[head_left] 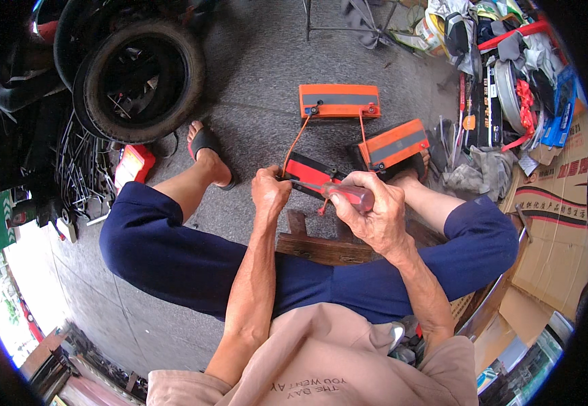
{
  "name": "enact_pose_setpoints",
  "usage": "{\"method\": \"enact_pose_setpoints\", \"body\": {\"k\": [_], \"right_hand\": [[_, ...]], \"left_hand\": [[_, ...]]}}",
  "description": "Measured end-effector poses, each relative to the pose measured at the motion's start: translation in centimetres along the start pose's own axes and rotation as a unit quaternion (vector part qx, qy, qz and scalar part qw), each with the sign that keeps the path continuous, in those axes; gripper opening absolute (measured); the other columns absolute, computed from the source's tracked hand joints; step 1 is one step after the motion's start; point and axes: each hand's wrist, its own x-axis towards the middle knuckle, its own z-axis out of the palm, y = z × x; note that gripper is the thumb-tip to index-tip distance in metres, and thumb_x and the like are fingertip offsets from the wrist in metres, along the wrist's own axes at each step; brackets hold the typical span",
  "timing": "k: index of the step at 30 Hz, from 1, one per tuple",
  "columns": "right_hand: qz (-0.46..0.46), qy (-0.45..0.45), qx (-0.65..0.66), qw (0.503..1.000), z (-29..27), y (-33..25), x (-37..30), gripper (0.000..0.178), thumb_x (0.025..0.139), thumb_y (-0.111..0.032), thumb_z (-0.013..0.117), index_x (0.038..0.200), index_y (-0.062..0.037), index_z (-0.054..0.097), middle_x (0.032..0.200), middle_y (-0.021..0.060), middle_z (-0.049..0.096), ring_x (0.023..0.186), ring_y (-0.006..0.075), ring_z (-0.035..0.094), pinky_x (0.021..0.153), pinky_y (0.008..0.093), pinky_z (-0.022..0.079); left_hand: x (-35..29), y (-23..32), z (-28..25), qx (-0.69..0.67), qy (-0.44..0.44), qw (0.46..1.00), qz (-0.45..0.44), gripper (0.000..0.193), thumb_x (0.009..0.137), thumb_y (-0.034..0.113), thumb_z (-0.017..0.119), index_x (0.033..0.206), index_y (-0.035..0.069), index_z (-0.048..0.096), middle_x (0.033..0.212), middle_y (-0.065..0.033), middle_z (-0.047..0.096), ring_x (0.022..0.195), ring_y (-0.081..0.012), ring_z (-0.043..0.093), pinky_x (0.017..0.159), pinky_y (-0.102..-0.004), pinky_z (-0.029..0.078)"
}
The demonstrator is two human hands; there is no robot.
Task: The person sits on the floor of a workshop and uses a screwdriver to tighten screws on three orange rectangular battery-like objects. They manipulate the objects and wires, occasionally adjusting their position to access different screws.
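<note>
My right hand (380, 211) is wrapped round the dark red handle of a screwdriver (358, 198). Its shaft points left, to the fingertips of my left hand (271, 192). Those fingers pinch the lower end of an orange wire (296, 143) at the left end of a red and black battery (311, 169). The wire's other end is fixed to a terminal on an orange and grey battery (339, 100) farther away. A second orange and grey battery (395, 143) lies to the right, joined to the first by a red wire (363, 128). My fingers hide the screwdriver's tip.
Stacked tyres (196, 68) stand at the far left, above a heap of thin metal rods (87, 159) and a red box (133, 164). A small wooden stool (321, 249) is between my legs. Bags and clutter fill the right, by a cardboard sheet (551, 230).
</note>
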Motion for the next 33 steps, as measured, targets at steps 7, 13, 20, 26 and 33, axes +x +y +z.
{"method": "enact_pose_setpoints", "body": {"k": [7,13,20,26,33], "right_hand": [[0.014,-0.006,0.004,1.0,-0.4,0.0,-0.1,0.025,0.085,-0.021,0.077,0.096,-0.0049,0.061,0.078,0.0097,0.07,0.064,0.0264,0.07,0.057,0.0354,0.055],[0.018,-0.03,-0.031,0.999,-0.5,-0.3,-0.1,0.029,0.085,-0.022,0.077,0.1,-0.0044,0.06,0.079,0.0115,0.068,0.063,0.0276,0.069,0.056,0.0367,0.055],[-0.118,-0.091,-0.28,0.949,2.2,-5.4,2.9,0.048,0.088,-0.018,0.064,0.13,-0.0004,0.05,0.09,0.0142,0.058,0.072,0.0278,0.064,0.058,0.0378,0.054],[-0.147,-0.118,-0.25,0.95,3.2,-9.3,3.4,0.056,0.082,-0.019,0.067,0.135,-0.0124,0.051,0.108,0.0157,0.06,0.092,0.0345,0.066,0.075,0.0422,0.057],[-0.132,-0.093,-0.107,0.981,3.1,-6.7,4.0,0.033,0.085,-0.014,0.065,0.116,-0.01,0.057,0.098,0.0163,0.061,0.08,0.0374,0.067,0.067,0.0457,0.058]], "left_hand": [[0.0,0.4,0.1,0.006,-0.015,1.0,0.008,0.021,0.067,0.01,0.064,0.085,0.004,0.075,0.079,-0.0211,0.071,0.08,-0.0366,0.071,0.073,-0.0431,0.054],[-0.5,0.6,-0.1,0.005,0.01,0.999,0.03,0.021,0.068,0.01,0.063,0.083,0.002,0.074,0.077,-0.0238,0.069,0.079,-0.0391,0.07,0.073,-0.0447,0.054],[0.5,-1.2,0.9,-0.072,0.024,0.996,0.041,0.024,0.07,0.018,0.065,0.087,0.003,0.073,0.086,-0.0241,0.07,0.085,-0.0403,0.069,0.076,-0.0484,0.053],[2.8,-3.7,1.8,-0.002,-0.026,0.999,0.023,0.036,0.08,0.036,0.061,0.094,0.005,0.073,0.096,-0.0213,0.069,0.092,-0.0374,0.066,0.079,-0.0483,0.052],[1.1,-1.7,-1.0,-0.098,-0.044,0.993,0.043,0.022,0.074,0.019,0.069,0.09,0.006,0.076,0.073,-0.0093,0.07,0.067,-0.021,0.068,0.061,-0.0379,0.053]]}}
